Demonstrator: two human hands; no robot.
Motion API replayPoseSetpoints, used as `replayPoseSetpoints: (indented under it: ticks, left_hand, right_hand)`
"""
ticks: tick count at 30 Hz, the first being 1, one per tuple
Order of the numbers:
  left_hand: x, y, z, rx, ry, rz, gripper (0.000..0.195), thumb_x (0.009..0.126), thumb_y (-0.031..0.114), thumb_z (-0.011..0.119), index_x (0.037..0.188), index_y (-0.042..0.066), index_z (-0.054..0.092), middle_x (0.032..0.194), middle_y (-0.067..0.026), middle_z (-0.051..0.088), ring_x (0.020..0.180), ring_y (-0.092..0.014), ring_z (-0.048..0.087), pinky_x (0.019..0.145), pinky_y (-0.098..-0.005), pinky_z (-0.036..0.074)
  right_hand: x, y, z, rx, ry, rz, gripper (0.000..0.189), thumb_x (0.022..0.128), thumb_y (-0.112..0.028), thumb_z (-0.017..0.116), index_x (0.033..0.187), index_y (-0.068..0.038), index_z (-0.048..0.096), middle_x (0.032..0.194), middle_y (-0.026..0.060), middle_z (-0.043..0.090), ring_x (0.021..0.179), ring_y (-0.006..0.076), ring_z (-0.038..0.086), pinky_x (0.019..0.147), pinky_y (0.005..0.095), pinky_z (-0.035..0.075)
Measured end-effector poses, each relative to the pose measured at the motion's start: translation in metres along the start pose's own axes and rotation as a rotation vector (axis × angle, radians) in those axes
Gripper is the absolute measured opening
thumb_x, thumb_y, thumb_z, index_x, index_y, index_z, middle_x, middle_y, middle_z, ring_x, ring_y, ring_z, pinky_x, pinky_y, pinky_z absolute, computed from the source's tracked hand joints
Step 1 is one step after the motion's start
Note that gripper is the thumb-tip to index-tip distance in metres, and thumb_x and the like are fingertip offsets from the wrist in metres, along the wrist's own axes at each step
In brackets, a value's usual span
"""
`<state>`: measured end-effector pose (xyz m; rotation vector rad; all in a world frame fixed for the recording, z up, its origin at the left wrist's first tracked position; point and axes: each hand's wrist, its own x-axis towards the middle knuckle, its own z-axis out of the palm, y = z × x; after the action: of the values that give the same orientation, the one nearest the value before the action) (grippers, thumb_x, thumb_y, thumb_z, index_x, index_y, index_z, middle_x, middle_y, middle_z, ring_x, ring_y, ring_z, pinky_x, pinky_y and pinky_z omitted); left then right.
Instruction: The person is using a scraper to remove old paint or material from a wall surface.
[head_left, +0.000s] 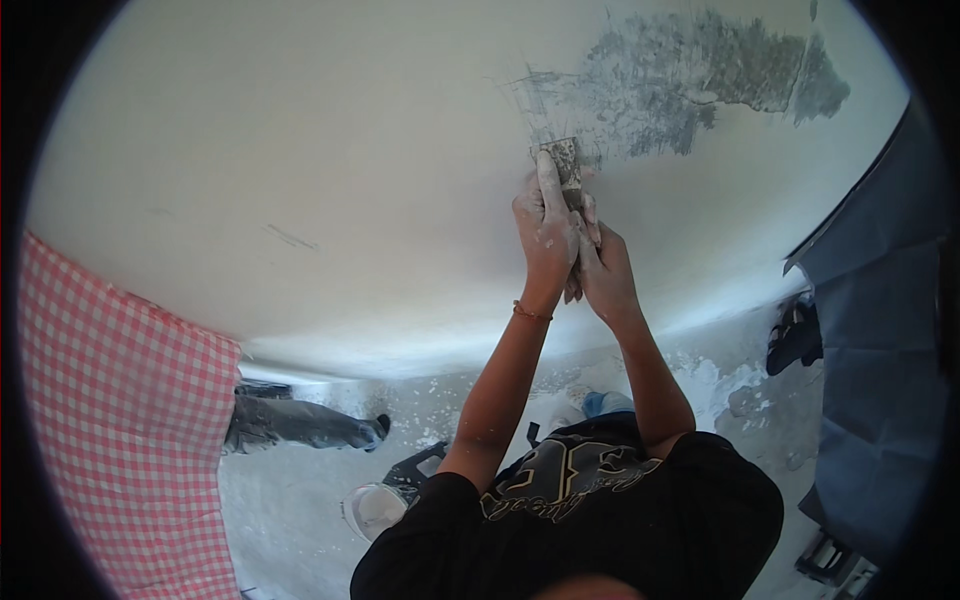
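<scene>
Both hands are on a putty knife whose metal blade is crusted with dried plaster. Its edge meets the pale wall at the lower left of a rough grey patch, where the coating is off and thin scratches show. My left hand, white with dust, grips the knife with one finger stretched along the blade. Just below and to the right, my right hand is closed around the handle, most of which is hidden by the fingers.
A red-and-white checked cloth hangs at left, with another person's trouser leg beside it. A blue-grey sheet hangs at right, near dark shoes. A bucket of white material stands on the spattered floor.
</scene>
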<state>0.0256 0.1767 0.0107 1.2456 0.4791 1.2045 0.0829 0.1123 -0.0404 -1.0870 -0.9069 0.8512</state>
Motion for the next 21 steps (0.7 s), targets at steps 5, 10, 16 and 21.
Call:
replayPoseSetpoints:
  ticks: [5,10,16,21]
  left_hand:
    - [0.009,-0.016,0.004,0.026,0.043,0.01,0.056,0.112,0.042,0.039,0.096,-0.005,0.064,0.061,-0.0064,0.056,0.044,-0.01,0.048,0.04,-0.0246,0.039]
    - [0.021,0.0,0.006,0.062,0.02,0.062,0.058,0.112,0.042,0.039,0.09,-0.005,0.065,0.058,-0.0049,0.054,0.043,-0.009,0.047,0.041,-0.0229,0.039]
    - [0.031,0.012,0.002,0.115,-0.048,0.025,0.057,0.112,0.038,0.038,0.093,-0.007,0.067,0.059,-0.0055,0.058,0.045,-0.01,0.053,0.041,-0.0229,0.043]
    - [0.025,0.004,0.003,0.081,-0.069,0.028,0.058,0.112,0.041,0.038,0.097,-0.006,0.068,0.063,-0.0067,0.061,0.052,-0.011,0.057,0.049,-0.0235,0.046]
  right_hand:
    - [0.015,0.029,0.003,0.172,0.115,-0.113,0.022,0.106,-0.012,0.048,0.115,0.004,0.061,0.071,-0.0002,0.059,0.053,0.0038,0.048,0.046,0.0239,0.038]
    - [0.024,0.01,0.006,0.133,0.095,-0.109,0.021,0.104,-0.008,0.049,0.117,0.004,0.06,0.073,-0.0014,0.059,0.057,0.0029,0.048,0.048,0.0232,0.039]
    - [0.036,-0.009,-0.004,0.172,-0.033,-0.009,0.018,0.104,-0.01,0.052,0.112,0.004,0.061,0.068,0.0011,0.059,0.051,0.0047,0.049,0.044,0.0237,0.039]
    - [0.042,-0.017,-0.024,0.108,-0.133,0.082,0.021,0.105,-0.015,0.055,0.111,0.004,0.062,0.065,0.0044,0.061,0.053,0.0078,0.056,0.047,0.0263,0.045]
